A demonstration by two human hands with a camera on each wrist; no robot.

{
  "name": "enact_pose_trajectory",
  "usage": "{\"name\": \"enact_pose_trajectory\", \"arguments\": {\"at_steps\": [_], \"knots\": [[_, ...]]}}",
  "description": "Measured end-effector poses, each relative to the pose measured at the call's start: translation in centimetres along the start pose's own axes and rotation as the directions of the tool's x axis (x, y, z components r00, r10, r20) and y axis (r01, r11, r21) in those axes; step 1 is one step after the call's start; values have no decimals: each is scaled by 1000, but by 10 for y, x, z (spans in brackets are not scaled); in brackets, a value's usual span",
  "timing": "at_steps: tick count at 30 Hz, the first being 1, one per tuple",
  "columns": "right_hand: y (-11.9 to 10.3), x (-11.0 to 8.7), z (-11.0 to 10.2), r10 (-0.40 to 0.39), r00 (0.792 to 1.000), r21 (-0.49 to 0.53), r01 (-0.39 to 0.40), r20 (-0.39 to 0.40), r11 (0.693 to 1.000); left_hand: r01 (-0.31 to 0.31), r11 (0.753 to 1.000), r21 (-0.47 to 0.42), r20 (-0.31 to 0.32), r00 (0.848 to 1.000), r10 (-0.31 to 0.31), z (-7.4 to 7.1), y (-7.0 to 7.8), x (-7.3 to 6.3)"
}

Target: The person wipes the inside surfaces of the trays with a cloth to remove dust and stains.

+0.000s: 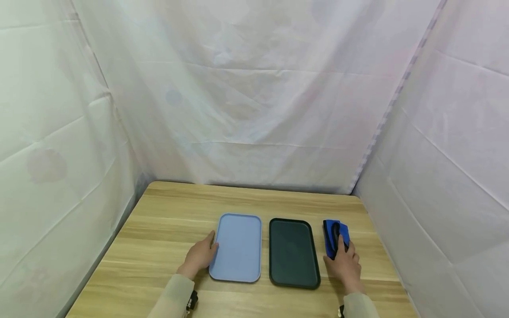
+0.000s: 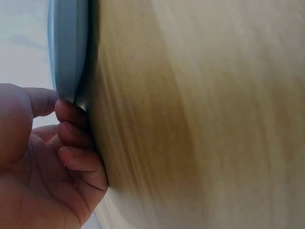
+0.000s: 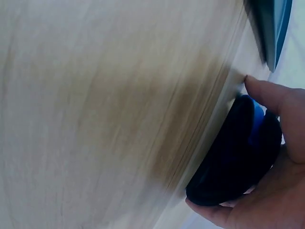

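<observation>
A light blue tray (image 1: 237,247) lies on the table at centre. My left hand (image 1: 200,255) is at its left edge. In the left wrist view, the thumb meets the rim of the blue tray (image 2: 70,43) while the curled fingers lie against its lower edge. On the right lies a folded blue fabric item with black edging and a black strap (image 1: 329,230); its exact kind cannot be told. My right hand (image 1: 345,265) grips its near end from above. The right wrist view shows the thumb and fingers on opposite sides of the item's dark end (image 3: 233,157).
A dark green tray (image 1: 293,252) lies between the blue tray and the folded item. All rest on a wood-grain table (image 1: 179,207). Pale fabric walls (image 1: 246,110) rise behind the table and on both sides.
</observation>
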State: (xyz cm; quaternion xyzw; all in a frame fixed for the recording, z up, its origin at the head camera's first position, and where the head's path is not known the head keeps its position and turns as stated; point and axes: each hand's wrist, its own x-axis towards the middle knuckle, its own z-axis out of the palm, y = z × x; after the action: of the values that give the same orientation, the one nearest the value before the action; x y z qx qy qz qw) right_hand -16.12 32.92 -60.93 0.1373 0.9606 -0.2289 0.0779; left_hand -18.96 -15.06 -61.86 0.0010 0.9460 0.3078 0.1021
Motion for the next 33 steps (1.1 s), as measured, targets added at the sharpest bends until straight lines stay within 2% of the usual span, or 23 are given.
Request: {"name": "enact_pose_trajectory", "arguments": {"at_steps": [6,18,24,28,33], "knots": [[3,1,0,-1,1000,-28,2,12,1000,5,1000,11,-4,1000,-5,1,0,-1],[6,8,-2,6,997,-90,-13,-75,996,0,1000,27,-15,1000,1,2,0,0],[7,6,-4,-26,992,-128,10,-122,992,9,1000,26,-20,1000,-9,2,1,0],[10,7,-6,-51,986,-131,30,-160,991,4,1000,30,-20,1000,-3,3,1,1],[13,8,-8,-38,985,-103,20,-171,994,6,999,37,-26,1000,-5,3,2,1]]}}
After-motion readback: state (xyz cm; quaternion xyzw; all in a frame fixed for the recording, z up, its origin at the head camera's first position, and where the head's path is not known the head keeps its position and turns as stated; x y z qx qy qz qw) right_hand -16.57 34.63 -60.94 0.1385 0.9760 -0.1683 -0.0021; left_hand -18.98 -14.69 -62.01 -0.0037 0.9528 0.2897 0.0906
